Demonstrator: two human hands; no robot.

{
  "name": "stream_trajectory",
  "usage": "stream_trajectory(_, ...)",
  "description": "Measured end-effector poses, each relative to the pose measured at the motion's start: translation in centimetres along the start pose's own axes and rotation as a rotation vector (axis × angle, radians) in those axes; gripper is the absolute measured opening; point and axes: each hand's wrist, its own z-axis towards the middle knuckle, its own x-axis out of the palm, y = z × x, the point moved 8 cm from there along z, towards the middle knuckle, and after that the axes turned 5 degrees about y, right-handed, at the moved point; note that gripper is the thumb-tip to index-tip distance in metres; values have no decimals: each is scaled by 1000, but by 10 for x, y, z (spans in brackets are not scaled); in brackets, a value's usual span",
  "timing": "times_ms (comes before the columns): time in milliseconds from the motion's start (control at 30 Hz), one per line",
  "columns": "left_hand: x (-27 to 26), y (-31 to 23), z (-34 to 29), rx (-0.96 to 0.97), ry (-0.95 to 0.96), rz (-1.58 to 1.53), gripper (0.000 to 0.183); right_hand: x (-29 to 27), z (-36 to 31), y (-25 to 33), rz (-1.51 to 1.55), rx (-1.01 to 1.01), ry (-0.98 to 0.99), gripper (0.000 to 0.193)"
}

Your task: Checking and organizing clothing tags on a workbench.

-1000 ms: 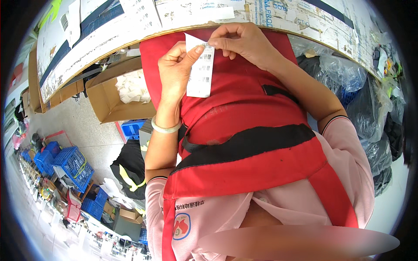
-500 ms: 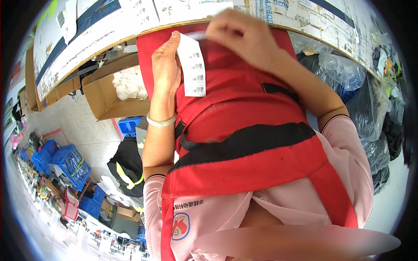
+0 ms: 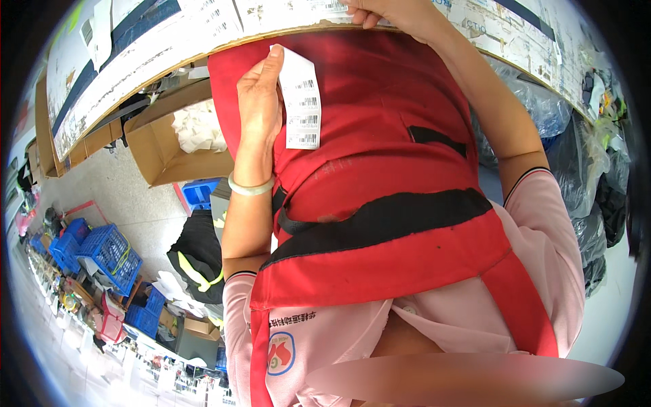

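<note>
My left hand pinches a strip of white barcode labels between thumb and fingers. The strip hangs down in front of my red apron, printed side facing me. At the top edge of the view my right hand is over the near edge of the worktable, its fingers curled in. The picture cuts off part of that hand, and whatever its fingertips hold is hidden. Just left of these fingers, a pale printed label strip lies on the tabletop.
Below the table at left stands an open cardboard box with crumpled white paper inside. Blue plastic crates and a black cloth item are on the floor at left. Clear plastic bags pile up at right.
My right hand has moved up and away from the label strip to the table's edge. My left hand has hardly moved and still grips the strip.
</note>
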Motion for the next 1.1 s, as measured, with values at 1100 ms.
stream_trajectory(1100, -6, 6, 2, -10, 17, 19, 22, 5, 2, 6, -73, -2, -22, 17)
